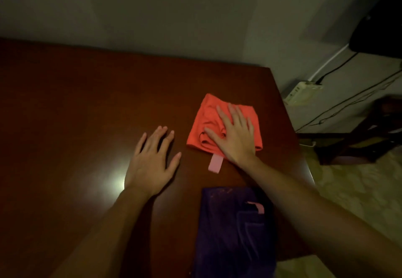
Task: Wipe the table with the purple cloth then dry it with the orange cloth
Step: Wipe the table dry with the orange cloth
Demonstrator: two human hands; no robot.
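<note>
The orange cloth (206, 116) lies bunched on the dark brown table (76, 103) toward its right side, a pink tag sticking out at its near edge. My right hand (236, 133) presses flat on the orange cloth with fingers spread. My left hand (152, 162) rests flat on the bare wood just left of that cloth, fingers straight. The purple cloth (230, 234) lies folded at the table's near edge, below my right forearm, with a pink tag on top.
The table's right edge (291, 125) runs close to the orange cloth. Beyond it stand a white power strip (302, 92) with cables on the floor and a dark stool (369, 134). A grey wall backs the table.
</note>
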